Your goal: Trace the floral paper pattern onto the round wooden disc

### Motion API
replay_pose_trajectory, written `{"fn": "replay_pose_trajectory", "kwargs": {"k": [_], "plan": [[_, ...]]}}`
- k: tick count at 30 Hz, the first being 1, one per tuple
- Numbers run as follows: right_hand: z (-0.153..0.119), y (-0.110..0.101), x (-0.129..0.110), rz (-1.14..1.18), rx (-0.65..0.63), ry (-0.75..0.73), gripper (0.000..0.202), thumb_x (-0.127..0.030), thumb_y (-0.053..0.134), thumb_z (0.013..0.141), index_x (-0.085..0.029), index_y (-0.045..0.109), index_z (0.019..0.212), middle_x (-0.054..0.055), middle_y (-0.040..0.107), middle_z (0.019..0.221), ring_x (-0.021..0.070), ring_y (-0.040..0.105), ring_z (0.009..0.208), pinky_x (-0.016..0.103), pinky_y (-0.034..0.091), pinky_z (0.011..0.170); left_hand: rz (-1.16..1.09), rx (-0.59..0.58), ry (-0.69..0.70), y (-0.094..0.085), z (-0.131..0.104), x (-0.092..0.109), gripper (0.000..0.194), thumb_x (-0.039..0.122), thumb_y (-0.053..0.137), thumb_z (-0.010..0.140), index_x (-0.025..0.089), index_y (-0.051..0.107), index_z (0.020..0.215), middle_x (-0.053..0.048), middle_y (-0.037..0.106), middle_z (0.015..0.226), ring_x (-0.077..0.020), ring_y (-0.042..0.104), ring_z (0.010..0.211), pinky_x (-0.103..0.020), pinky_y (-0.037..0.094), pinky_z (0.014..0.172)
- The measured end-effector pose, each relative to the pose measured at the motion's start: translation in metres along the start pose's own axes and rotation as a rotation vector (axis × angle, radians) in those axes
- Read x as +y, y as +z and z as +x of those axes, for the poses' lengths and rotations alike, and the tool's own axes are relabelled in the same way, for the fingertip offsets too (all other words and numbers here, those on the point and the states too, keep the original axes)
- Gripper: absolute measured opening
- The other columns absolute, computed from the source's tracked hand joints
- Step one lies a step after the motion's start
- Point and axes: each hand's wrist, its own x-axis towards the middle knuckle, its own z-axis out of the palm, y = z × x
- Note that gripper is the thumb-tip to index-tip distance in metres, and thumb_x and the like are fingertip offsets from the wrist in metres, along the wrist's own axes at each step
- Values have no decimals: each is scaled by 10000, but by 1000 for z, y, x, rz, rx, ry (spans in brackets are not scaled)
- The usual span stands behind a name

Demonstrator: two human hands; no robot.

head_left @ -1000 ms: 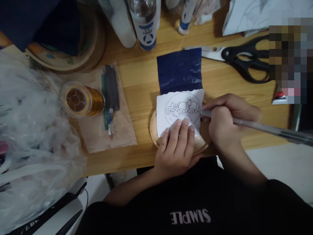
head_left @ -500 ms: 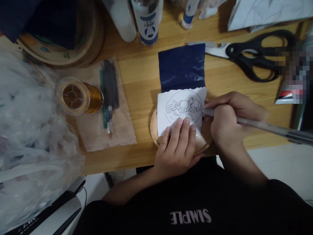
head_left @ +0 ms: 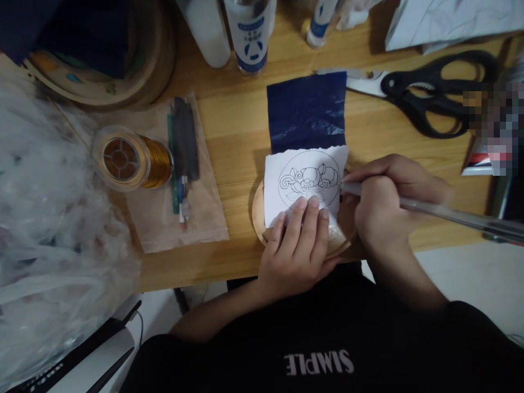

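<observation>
White paper (head_left: 275, 185) with a line drawing of flowers and scrolls inside an oval lies over a round wooden piece (head_left: 257, 210). A dark blue sheet (head_left: 307, 112) sticks out beyond the paper's torn upper edge. My left hand (head_left: 292, 251) rests flat on the paper's lower part, fingers stretched, hiding some of the drawing. Its thumb lies near the wooden rim. My right hand (head_left: 382, 207) is closed around a clear-barrelled pen (head_left: 442, 211), whose tip meets the drawing's right side.
Black-handled scissors (head_left: 417, 90) lie at the upper right. To the left, a spool of golden thread (head_left: 135, 160) and a small bag of tools (head_left: 204, 218) sit beside crumpled clear plastic (head_left: 61, 245). A labelled bottle (head_left: 250, 43) stands at the back near round wooden hoops (head_left: 153, 65).
The view has shifted very slightly. My right hand and the pen have barely moved at the drawing's right side; my left hand stays in place.
</observation>
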Motion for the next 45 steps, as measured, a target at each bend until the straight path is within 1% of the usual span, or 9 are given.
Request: {"fn": "replay_pose_trajectory", "kwargs": {"k": [6,11,18,21,25,30,34,40,45], "plan": [[-3,-1,2,-13,24,-15,296,-64,445,658,-213,697,617,-85,623,540,64,553,501,195,417,483,-7,1,4,-1,0,0,648,500,241,1035,33,596,1309,-162,623,1350,-286,585,1279,-416,348,1152],[-2,-1,2,0,-6,-17,293,-51,445,654,-209,687,609,-98,605,524,41,537,495,168,395,478,8,-1,3,-1,0,0,642,483,218,1039,42,597,1311,-149,618,1358,-277,583,1284,-412,358,1146],[-3,-1,1,15,28,4,294,-44,453,642,-208,695,613,-86,623,538,56,554,499,195,414,485,4,2,3,0,-1,0,648,489,226,1038,32,589,1319,-160,610,1367,-284,578,1288,-423,363,1140],[-3,-1,1,-9,17,7,293,-53,453,647,-212,697,617,-87,623,539,59,560,506,200,418,489,5,-5,0,0,-1,0,641,489,231,1038,40,584,1327,-153,610,1370,-279,570,1297,-418,356,1148],[-3,-1,1,-8,-8,0,293,-64,449,646,-222,691,598,-89,600,512,64,543,488,204,399,468,-10,-10,2,0,-1,0,655,512,262,1028,24,568,1341,-177,593,1385,-294,562,1305,-426,345,1153],[-4,-1,2,27,60,13,289,-71,450,641,-221,695,607,-78,610,525,84,552,488,233,410,464,-7,-2,2,0,-1,0,642,497,254,1031,33,587,1322,-165,606,1373,-287,573,1293,-424,345,1154],[-4,-2,3,-3,21,-27,293,-62,447,639,-222,689,600,-86,597,508,66,535,489,204,393,463,-4,-1,4,0,-1,0,640,487,237,1035,34,585,1326,-161,610,1367,-287,580,1285,-420,363,1138],[-3,-3,3,3,-24,-3,289,-67,450,646,-223,689,604,-92,596,512,64,542,490,199,404,466,-14,-5,1,0,-1,0,643,492,247,1034,28,581,1329,-170,600,1377,-294,569,1296,-431,356,1142],[-3,-3,2,13,14,-15,294,-45,439,636,-210,676,585,-91,607,522,54,538,483,190,400,466,-24,-11,-1,0,-2,1,660,520,282,1023,18,563,1346,-185,590,1387,-302,557,1309,-429,327,1164]]}}
